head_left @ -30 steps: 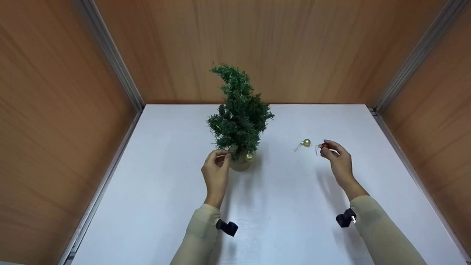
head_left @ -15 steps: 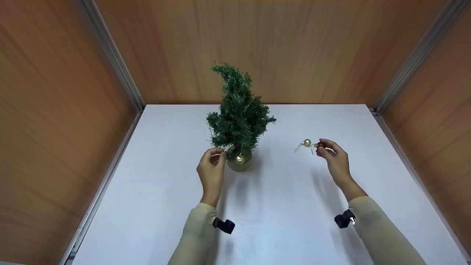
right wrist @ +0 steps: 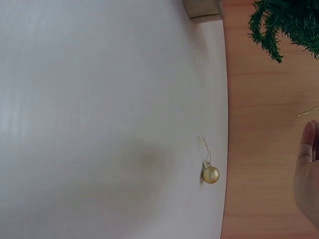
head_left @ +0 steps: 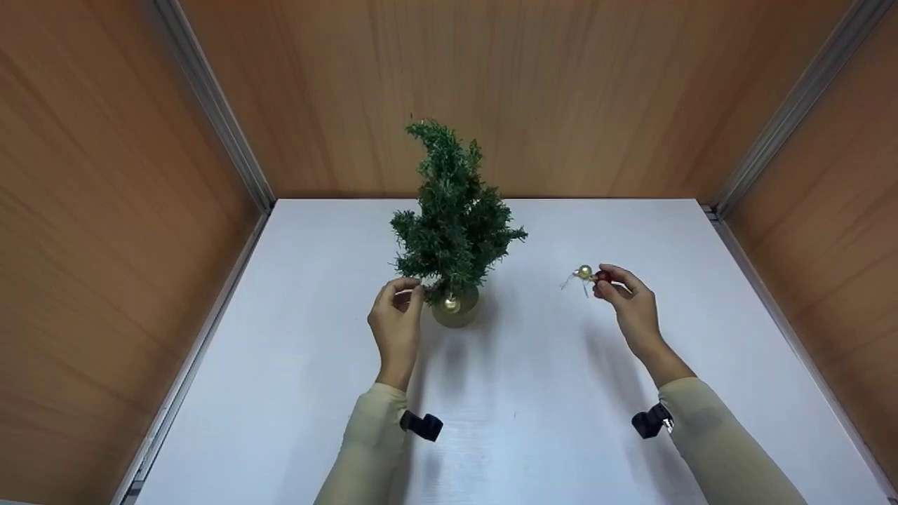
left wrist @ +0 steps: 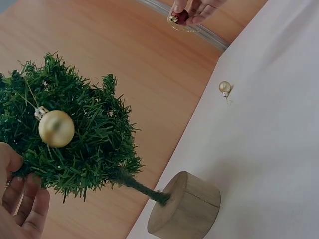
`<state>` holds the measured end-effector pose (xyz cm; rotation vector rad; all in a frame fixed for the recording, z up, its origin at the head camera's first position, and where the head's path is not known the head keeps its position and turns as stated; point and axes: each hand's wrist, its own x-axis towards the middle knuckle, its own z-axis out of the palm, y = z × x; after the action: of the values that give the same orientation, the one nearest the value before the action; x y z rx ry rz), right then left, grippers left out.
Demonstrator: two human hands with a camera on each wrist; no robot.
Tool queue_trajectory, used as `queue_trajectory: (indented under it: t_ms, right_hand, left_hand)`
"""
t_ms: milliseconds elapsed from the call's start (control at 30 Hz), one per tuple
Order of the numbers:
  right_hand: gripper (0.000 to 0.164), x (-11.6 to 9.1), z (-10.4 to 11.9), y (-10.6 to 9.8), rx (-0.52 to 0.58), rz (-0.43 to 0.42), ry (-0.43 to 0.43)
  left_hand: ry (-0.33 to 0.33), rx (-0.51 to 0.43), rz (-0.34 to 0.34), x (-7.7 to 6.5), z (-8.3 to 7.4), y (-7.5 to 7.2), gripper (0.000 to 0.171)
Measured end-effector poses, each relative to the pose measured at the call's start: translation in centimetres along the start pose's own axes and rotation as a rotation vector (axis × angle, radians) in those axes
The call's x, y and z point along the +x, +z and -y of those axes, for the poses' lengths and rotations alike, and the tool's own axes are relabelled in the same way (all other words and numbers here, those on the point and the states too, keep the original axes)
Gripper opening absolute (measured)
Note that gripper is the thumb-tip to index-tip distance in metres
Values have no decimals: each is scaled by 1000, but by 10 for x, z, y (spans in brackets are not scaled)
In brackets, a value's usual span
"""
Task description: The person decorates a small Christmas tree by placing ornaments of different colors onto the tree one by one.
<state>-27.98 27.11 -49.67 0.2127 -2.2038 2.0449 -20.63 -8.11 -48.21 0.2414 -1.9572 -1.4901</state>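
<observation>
A small artificial Christmas tree (head_left: 452, 217) stands on a round wooden base (left wrist: 187, 209). My left hand (head_left: 397, 324) pinches a low branch tip on its left side, between thumb and fingers. From the tree's front hangs a gold bauble (left wrist: 56, 128) by a thin gold loop. Over to the right, my right hand (head_left: 635, 315) holds a dark red bauble (head_left: 602, 277) in its fingertips, above the table, its loop dangling. In the right wrist view only part of that hand shows, and the red bauble is hidden.
A second gold bauble (right wrist: 211, 175) lies on the white table (head_left: 547, 393), just left of my right hand in the head view. Wood-grain panels (head_left: 561, 98) enclose the back and both sides, with metal strips (head_left: 217, 105) at the corners.
The tree has turned, carrying its hanging gold bauble leftward across the front. My left hand has shifted left with the branch. My right hand has drifted slightly left with the red bauble.
</observation>
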Motion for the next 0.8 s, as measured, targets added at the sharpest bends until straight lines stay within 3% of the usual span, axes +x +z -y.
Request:
queue_trajectory:
  t_ms: [300,800]
  right_hand:
    - [50,-2,5,2,-52,48,17]
    - [49,28,3,-5,12,167,22]
  left_hand:
    - [-3,21,0,-1,-1,-1,8]
    - [-1,53,-137,-9,-8,13,7]
